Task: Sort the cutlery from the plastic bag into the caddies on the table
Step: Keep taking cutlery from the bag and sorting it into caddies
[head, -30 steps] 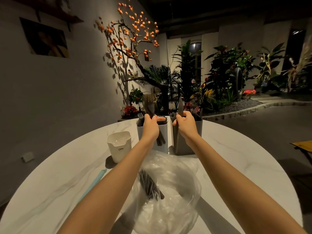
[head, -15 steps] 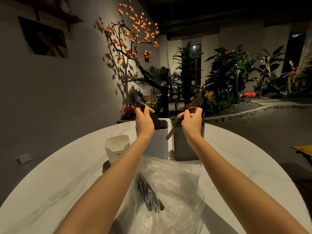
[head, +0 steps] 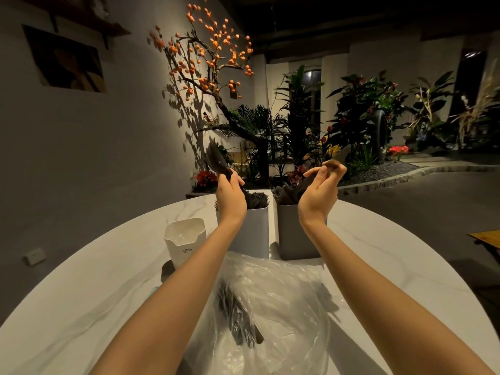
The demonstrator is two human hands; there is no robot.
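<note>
My left hand [head: 230, 190] grips a fork bundle [head: 216, 162] above the pale caddy [head: 254, 228], my right hand [head: 320, 189] pinches a knife [head: 338, 159] over the grey caddy [head: 295, 236] — each poised by type — bag [head: 270, 315] below my fingers.

Your left forearm [head: 189, 280] hides part of the light caddy [head: 254, 231]; the bag's dark cutlery [head: 238, 318] blurs behind crumpled plastic, types indistinguishable.
</note>
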